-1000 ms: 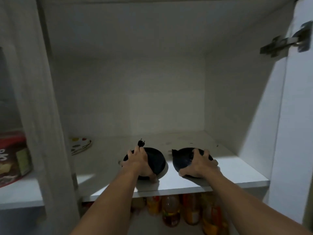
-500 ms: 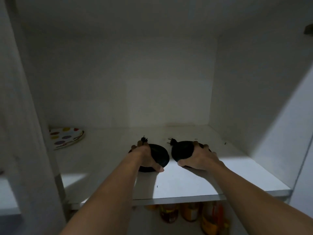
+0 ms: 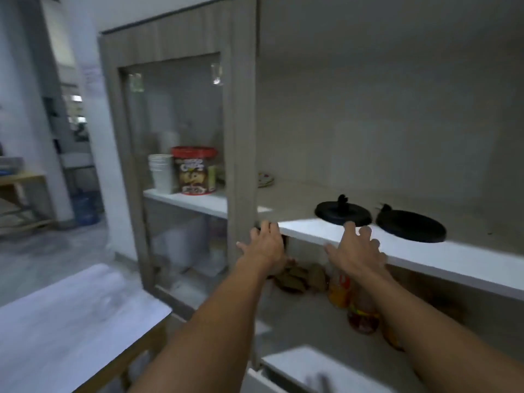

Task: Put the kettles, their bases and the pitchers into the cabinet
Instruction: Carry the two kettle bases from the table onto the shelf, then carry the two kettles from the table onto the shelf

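Note:
Two round black kettle bases lie side by side on the white cabinet shelf [image 3: 425, 251]. The left base [image 3: 342, 212] and the right base [image 3: 411, 225] each have a black plug sticking up at the back. My left hand [image 3: 265, 245] is open, in front of the shelf's front edge by the cabinet's centre post. My right hand [image 3: 357, 251] is open too, fingers spread, just in front of the left base and not touching it. No kettle or pitcher is in view.
A closed glass door [image 3: 175, 165] is on the left, with a red-lidded cereal tub [image 3: 194, 170] and stacked white cups [image 3: 161, 173] behind it. A spotted plate [image 3: 265, 178] lies far back. Bottles [image 3: 360, 313] stand on the lower shelf. A white table [image 3: 71, 321] is lower left.
Both hands have let go of the bases and drawn back out of the cabinet. The view has swung to the left and pulled away, so the glass door and table now show.

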### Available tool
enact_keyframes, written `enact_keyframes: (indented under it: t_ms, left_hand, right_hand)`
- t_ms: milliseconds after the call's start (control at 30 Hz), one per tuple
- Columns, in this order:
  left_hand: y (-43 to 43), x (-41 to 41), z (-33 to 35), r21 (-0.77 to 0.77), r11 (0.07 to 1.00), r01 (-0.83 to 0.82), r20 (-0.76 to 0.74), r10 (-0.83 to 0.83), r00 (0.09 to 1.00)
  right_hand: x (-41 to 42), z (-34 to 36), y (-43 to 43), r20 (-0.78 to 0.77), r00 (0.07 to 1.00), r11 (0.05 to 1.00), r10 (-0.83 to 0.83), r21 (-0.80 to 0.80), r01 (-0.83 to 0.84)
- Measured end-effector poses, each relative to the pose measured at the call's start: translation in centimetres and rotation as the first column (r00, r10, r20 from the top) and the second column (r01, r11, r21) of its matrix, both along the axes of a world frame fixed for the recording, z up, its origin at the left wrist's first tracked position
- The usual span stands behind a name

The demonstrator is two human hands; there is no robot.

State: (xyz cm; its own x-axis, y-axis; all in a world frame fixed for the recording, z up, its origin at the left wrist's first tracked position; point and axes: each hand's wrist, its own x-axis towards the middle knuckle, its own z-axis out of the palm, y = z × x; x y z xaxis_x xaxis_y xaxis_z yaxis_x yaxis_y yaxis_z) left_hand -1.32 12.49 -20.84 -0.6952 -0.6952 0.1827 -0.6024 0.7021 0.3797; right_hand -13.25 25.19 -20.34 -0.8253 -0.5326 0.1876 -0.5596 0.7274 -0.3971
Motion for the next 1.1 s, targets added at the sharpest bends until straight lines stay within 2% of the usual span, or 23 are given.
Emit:
enact_keyframes:
  t_ms: [133, 267, 400, 533, 667, 733, 833, 1000, 1100]
  left_hand:
    - [0.2, 12.4, -2.8, 0.104, 0.967, -0.234, 0.081, 0.226, 0.971]
    - [-0.4, 24.4, -4.6, 0.119, 0.902, -0.415, 0.122, 0.401, 0.908]
    - [-0.8, 37.0, -5.5, 0.106, 0.813, -0.572, 0.165, 0.553, 0.817]
    - [-1.4, 49.8, -6.4, 0.126, 0.680, -0.723, 0.199, 0.696, 0.690]
    - [-2.4, 59.4, -7.9, 0.170, 0.500, -0.849, 0.136, 0.841, 0.523]
    - [-3.6, 61.9, -8.7, 0.186, 0.444, -0.877, 0.086, 0.881, 0.465]
    - [-6.2, 64.0, -10.1, 0.276, 0.374, -0.885, 0.000, 0.921, 0.389]
    - [-12.2, 66.0, -12.8, 0.454, 0.226, -0.862, -0.094, 0.974, 0.206]
    - [-15.9, 66.4, -14.1, 0.563, 0.097, -0.821, -0.064, 0.995, 0.073]
  right_hand:
    - [11.1, -3.2, -1.8, 0.104, 0.972, 0.973, 0.210, 0.077, -0.219]
    - [21.0, -4.3, -5.0, 0.137, 0.922, 0.922, 0.361, 0.093, -0.375]
    - [31.4, -5.4, -9.9, 0.214, 0.827, 0.835, 0.519, 0.078, -0.544]
    - [43.5, -6.3, -13.7, 0.238, 0.716, 0.724, 0.656, 0.069, -0.686]
    - [53.5, -8.8, -15.3, 0.282, 0.572, 0.570, 0.770, 0.100, -0.816]
    - [56.6, -10.0, -16.8, 0.320, 0.539, 0.533, 0.780, 0.112, -0.838]
    - [59.7, -11.0, -20.1, 0.396, 0.529, 0.543, 0.751, 0.085, -0.835]
    - [63.0, -12.6, -27.5, 0.562, 0.508, 0.621, 0.653, -0.013, -0.784]
    - [64.5, -14.2, -31.1, 0.675, 0.468, 0.675, 0.571, -0.062, -0.735]
